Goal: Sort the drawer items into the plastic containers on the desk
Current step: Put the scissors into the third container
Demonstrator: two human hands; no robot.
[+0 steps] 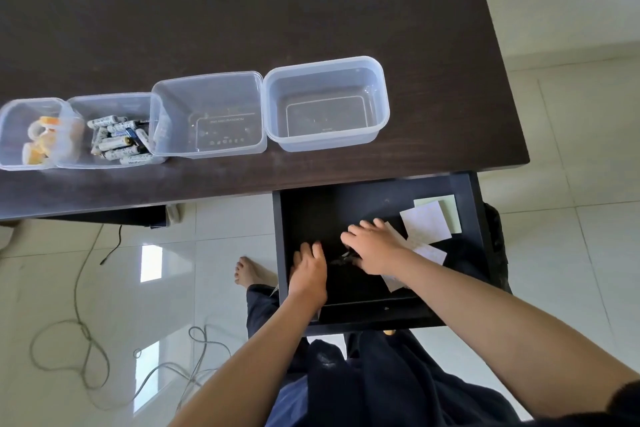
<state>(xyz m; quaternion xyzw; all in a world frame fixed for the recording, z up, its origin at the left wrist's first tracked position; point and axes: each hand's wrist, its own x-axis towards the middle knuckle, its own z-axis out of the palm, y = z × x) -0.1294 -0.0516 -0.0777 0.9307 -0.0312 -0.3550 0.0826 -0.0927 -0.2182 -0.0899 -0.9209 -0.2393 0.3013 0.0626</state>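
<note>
The black drawer (465, 274) is pulled out under the desk's right end, and both hands are inside it. My left hand (308, 272) lies palm down on the drawer floor near its left wall, holding nothing that I can see. My right hand (375, 248) is spread palm down just to the right of it. A few small dark clips with metal parts (341, 258) lie between the two hands, partly hidden under the right palm. Pale sticky-note pads (429, 224) sit in the drawer's right half, with some loose notes under my right wrist.
Four clear plastic containers stand in a row on the dark desk (242, 10). The leftmost (7, 121) holds yellow and white pieces and the second (86, 104) holds batteries. The third (207, 80) and fourth (325, 64) hold nothing. Cables (86, 350) trail over the tiled floor.
</note>
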